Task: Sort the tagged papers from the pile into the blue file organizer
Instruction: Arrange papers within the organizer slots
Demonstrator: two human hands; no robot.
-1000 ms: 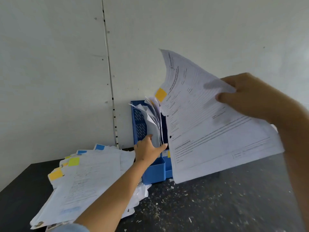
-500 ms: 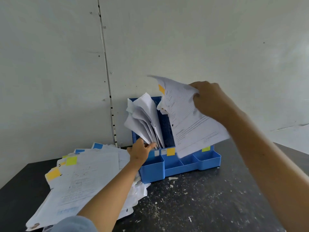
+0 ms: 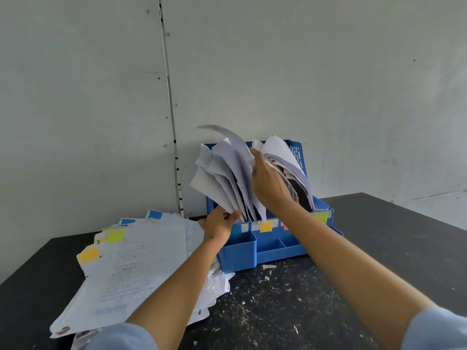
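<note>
where the dark speckled bench (image 3: 328, 286) meets the pale wall at its far edge, standing upright: blue plastic file organizer (image 3: 237, 253), low open compartments along its front, small coloured tags stuck across the front lip of the slots. fanned out of its left slots and leaning left: bundle of white filed sheets (image 3: 222, 173), top corners curling over. at the base of that bundle: left hand (image 3: 217, 224), fingers curled around the lower edges of the sheets, thumb on the near side, gripping them just above the organizer's front left corner. higher up, between the left bundle and a second curved batch of white sheets (image 3: 283, 154) in the right slots: right hand (image 3: 267, 180), reaching in from the near right. right fingers buried among the paper, so cannot tell whether pinching a sheet or only pressing the stack aside. toward the left edge of the bench, touching the organizer's left side under the left forearm: loose pile of printed white papers (image 3: 134, 269), yellow, lime and blue sticky tags poking out along its far and left edges. scattered over the near bench surface: white paper flecks. at the bottom corners: light blue sleeve cuffs on both arms.
</note>
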